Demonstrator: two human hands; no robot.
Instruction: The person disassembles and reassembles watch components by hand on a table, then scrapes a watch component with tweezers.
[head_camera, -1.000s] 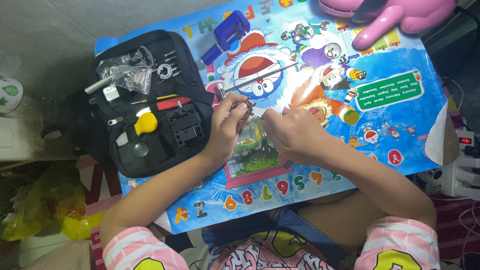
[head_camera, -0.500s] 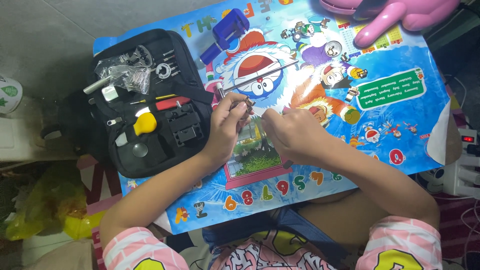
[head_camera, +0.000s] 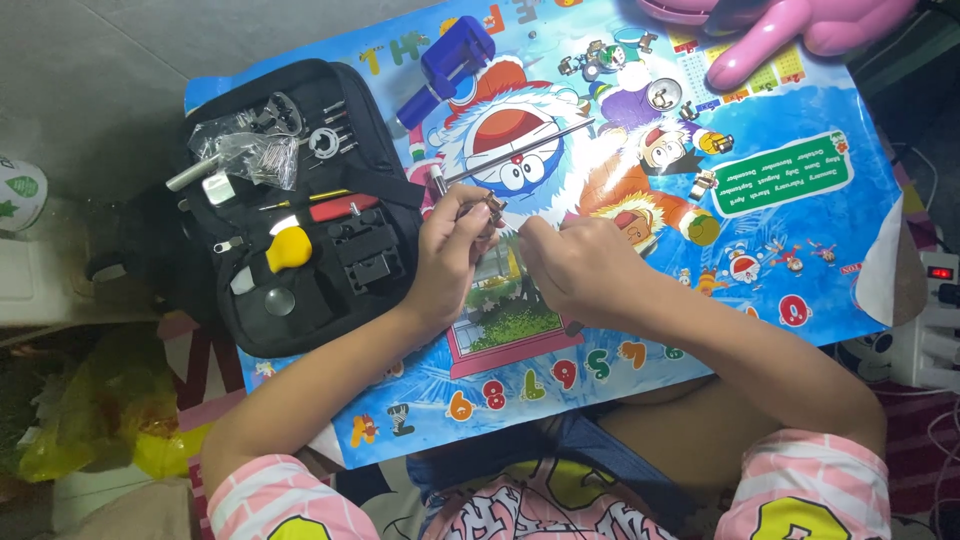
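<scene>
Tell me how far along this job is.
Done: the black tool case lies open and small metal parts are spread on the cartoon mat. In hand: the left hand pinches a small metal piece; the right hand works beside it. Left: the scattered parts remain loose.

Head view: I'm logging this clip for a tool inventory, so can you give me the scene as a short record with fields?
Surface: cartoon-printed blue mat
Left hand: pinches a small brownish metal part at its fingertips
Right hand: closed beside the left hand, fingertips near the part; whether it holds anything cannot be told
Left of the hands: open black tool case with a yellow-handled tool and a red-handled tool
Above the hands: blue block-shaped tool, thin metal rod
Top right: pink plastic toy
</scene>
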